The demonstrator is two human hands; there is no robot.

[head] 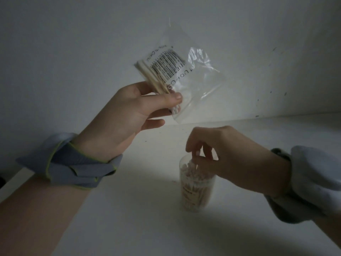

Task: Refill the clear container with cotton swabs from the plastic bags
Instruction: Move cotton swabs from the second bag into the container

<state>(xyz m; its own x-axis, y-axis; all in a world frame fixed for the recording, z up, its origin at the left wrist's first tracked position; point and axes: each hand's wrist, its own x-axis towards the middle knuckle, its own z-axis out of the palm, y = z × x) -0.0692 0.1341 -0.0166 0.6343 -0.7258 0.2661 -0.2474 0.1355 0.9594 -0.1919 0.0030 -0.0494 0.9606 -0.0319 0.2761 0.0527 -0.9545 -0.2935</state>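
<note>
The left hand is raised in the centre-left of the frame, forearm rising from the lower left, palm turned toward the camera. Its thumb lies across the front of a plastic bag and presses it against the curled fingers behind, pinching the bag's lower corner together with the bundle of cotton swabs inside. The rest of the bag fans up and to the right, crumpled, with a barcode label facing the camera. A grey band with a yellow-green edge wraps the left wrist.

The right hand reaches in from the right edge, wrist bent, fingers bunched and pointing down into the mouth of the clear container. Its fingertips touch the tops of the packed swabs; whether they pinch one cannot be told. The container stands upright on the white surface, lower centre-right, below the bag
</note>
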